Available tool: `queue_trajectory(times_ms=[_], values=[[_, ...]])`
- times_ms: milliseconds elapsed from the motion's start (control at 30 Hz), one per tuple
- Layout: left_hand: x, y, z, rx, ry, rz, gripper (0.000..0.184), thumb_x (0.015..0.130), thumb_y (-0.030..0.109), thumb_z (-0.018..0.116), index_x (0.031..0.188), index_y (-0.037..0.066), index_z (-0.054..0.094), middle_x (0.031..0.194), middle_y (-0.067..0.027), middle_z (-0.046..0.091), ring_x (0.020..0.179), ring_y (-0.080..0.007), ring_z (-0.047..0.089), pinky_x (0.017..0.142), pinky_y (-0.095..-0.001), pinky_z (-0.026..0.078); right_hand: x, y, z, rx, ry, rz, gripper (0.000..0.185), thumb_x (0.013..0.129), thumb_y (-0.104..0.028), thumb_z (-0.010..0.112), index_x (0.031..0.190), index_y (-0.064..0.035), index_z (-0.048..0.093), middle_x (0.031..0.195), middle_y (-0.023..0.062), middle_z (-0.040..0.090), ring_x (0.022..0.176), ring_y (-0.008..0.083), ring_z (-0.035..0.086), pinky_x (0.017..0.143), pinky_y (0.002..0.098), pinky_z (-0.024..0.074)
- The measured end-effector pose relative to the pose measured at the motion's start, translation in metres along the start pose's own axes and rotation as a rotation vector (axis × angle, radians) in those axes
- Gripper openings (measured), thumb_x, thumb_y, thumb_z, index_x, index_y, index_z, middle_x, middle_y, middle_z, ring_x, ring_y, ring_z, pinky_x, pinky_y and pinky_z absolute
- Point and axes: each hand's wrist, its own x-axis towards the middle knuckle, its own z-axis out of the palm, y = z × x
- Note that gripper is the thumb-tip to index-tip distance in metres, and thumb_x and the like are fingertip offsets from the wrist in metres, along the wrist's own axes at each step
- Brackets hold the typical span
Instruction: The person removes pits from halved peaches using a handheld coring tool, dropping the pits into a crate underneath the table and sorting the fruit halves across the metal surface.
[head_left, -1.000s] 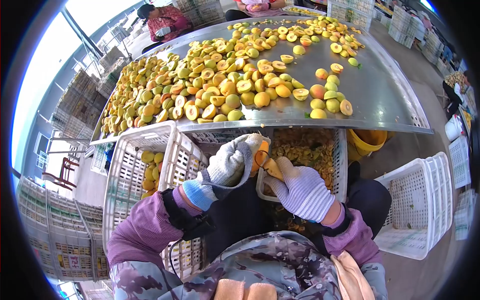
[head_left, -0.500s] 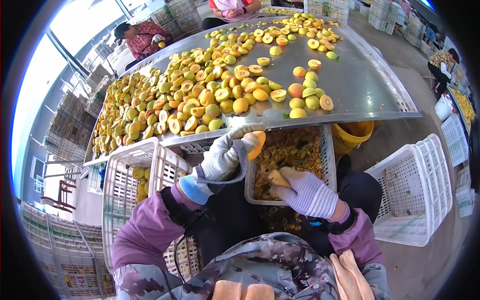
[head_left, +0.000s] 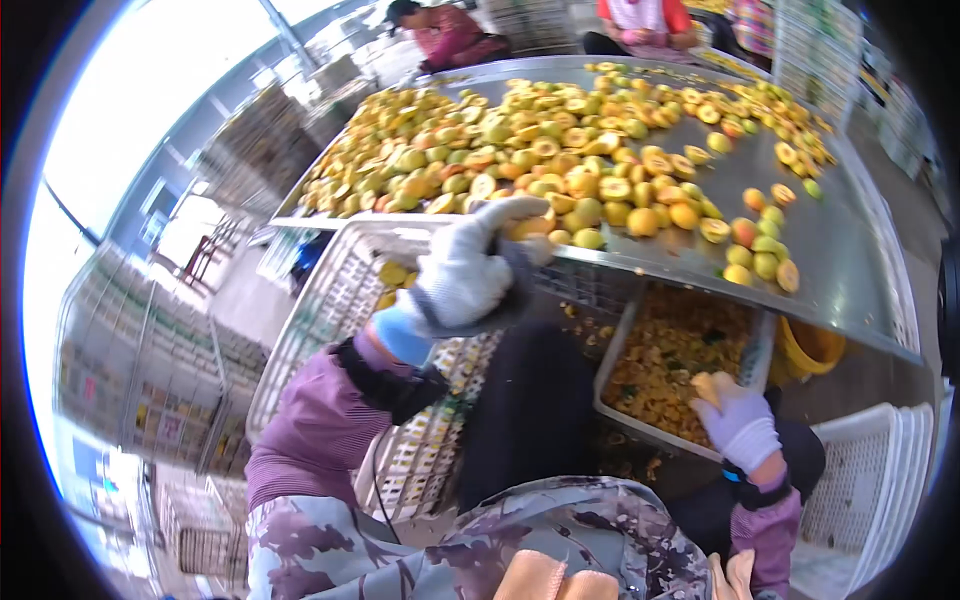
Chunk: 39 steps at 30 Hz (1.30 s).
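Note:
My left hand (head_left: 470, 275), in a grey-white knitted glove, is raised at the table's near edge. Its fingers curl around a yellow-orange stone fruit half (head_left: 530, 228), partly hidden and blurred. Lower right, my right hand (head_left: 738, 420), in a pale striped glove, closes on a short tan object (head_left: 706, 388); its kind is unclear. That hand is over the front right part of a crate (head_left: 640, 432) filled with brownish-yellow fruit scraps (head_left: 670, 350). Beyond my left hand, many whole and halved stone fruits (head_left: 500, 135) are heaped on the metal table (head_left: 830, 245).
On my left, a white slatted crate (head_left: 310, 345) holds some yellow fruit halves (head_left: 393, 275). A yellow bucket (head_left: 808, 348) stands under the table's right side, near nested white crates (head_left: 865, 480). Co-workers (head_left: 455, 38) sit across the table. Stacked crates (head_left: 150, 350) line the left.
The view has swung left, so the table and scrap crate appear farther right. My hands have moved farther apart, the left up toward the table edge. The tan object stays in my right hand.

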Motion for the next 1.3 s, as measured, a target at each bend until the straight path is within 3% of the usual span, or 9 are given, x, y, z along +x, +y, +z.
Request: queue_trajectory(times_ms=[433,500,600,633,667,900,1100,1133,1300], values=[[-0.102,-0.049,-0.165,0.697,-0.064,-0.627,0.029,0.087,0.021,0.056,0.111,0.005,0.063,0.091,-0.0127,0.068,0.081,-0.0215,0.065,0.074,-0.0334,0.051,0.074,-0.073,-0.001,-0.183,0.252,-0.496,0.025,0.087,-0.029,0.055,0.107,-0.0153,0.058,0.079,0.0143,0.064,0.068,0.0343,0.063,0.062,0.0459,0.0506],[-0.091,-0.090,-0.168,0.526,-0.027,-0.357,0.026,0.088,0.015,0.054,0.109,0.003,0.062,0.070,-0.0003,0.057,0.053,-0.0072,0.051,0.047,-0.0258,0.043,0.100,-0.079,-0.009,-0.244,0.172,-0.337,0.022,0.088,-0.026,0.052,0.104,-0.0124,0.060,0.086,0.0139,0.063,0.072,0.0335,0.062,0.063,0.0442,0.0508],[-0.045,-0.083,-0.146,0.328,-0.108,-0.365,0.028,0.086,0.006,0.055,0.113,0.000,0.059,0.096,-0.0095,0.064,0.083,-0.0169,0.059,0.076,-0.0306,0.047,0.150,-0.089,-0.030,-0.062,0.461,-0.509,0.015,0.075,-0.020,0.059,0.082,-0.0078,0.064,0.069,0.0136,0.061,0.063,0.0322,0.062,0.056,0.0426,0.0495],[-0.028,-0.095,-0.145,0.309,-0.161,-0.277,0.026,0.086,0.005,0.055,0.111,0.000,0.059,0.098,-0.0098,0.062,0.086,-0.0181,0.058,0.079,-0.0311,0.046,0.141,-0.121,-0.078,-0.221,-0.013,-0.205,0.014,0.069,-0.024,0.063,0.068,-0.0096,0.063,0.062,0.0109,0.060,0.060,0.0299,0.061,0.053,0.0434,0.0481],[-0.006,-0.106,-0.139,0.295,-0.209,-0.195,0.024,0.086,0.005,0.055,0.109,-0.001,0.059,0.100,-0.0100,0.061,0.089,-0.0194,0.056,0.082,-0.0317,0.045,0.210,-0.115,-0.040,-0.301,0.425,-0.354,0.010,0.069,-0.017,0.060,0.072,-0.0111,0.068,0.071,0.0064,0.066,0.066,0.0223,0.064,0.056,0.0401,0.0505],[0.054,-0.055,-0.047,0.337,-0.406,0.087,0.030,0.087,0.013,0.052,0.111,-0.005,0.057,0.114,-0.0149,0.059,0.099,-0.0236,0.059,0.085,-0.0348,0.046,0.263,-0.191,-0.092,-0.392,0.436,-0.405,0.016,0.078,-0.018,0.056,0.085,-0.0152,0.071,0.080,0.0050,0.067,0.074,0.0217,0.064,0.064,0.0421,0.0493],[0.062,-0.055,0.007,1.395,-0.413,0.819,0.029,0.075,0.019,0.060,0.102,0.009,0.067,0.103,-0.0096,0.066,0.095,-0.0280,0.062,0.079,-0.0400,0.050,0.193,-0.167,-0.169,-0.317,0.472,-0.518,0.018,0.084,-0.019,0.054,0.091,-0.0113,0.069,0.083,0.0095,0.066,0.071,0.0259,0.064,0.065,0.0410,0.0510],[0.055,-0.004,0.022,0.700,-0.453,0.139,0.022,0.082,0.016,0.057,0.099,0.006,0.067,0.097,-0.0151,0.067,0.087,-0.0292,0.066,0.078,-0.0388,0.051,0.180,-0.155,-0.181,-0.301,0.481,-0.513,0.018,0.085,-0.020,0.054,0.091,-0.0106,0.068,0.084,0.0102,0.066,0.071,0.0266,0.064,0.065,0.0408,0.0512],[0.106,-0.023,0.064,0.678,-0.508,0.081,0.028,0.082,0.031,0.062,0.102,0.012,0.068,0.093,-0.0137,0.067,0.091,-0.0283,0.064,0.082,-0.0369,0.049,0.079,-0.044,-0.218,-0.384,0.697,-0.376,0.029,0.087,-0.019,0.052,0.112,-0.0069,0.058,0.103,0.0165,0.062,0.078,0.0328,0.065,0.069,0.0439,0.0529]])
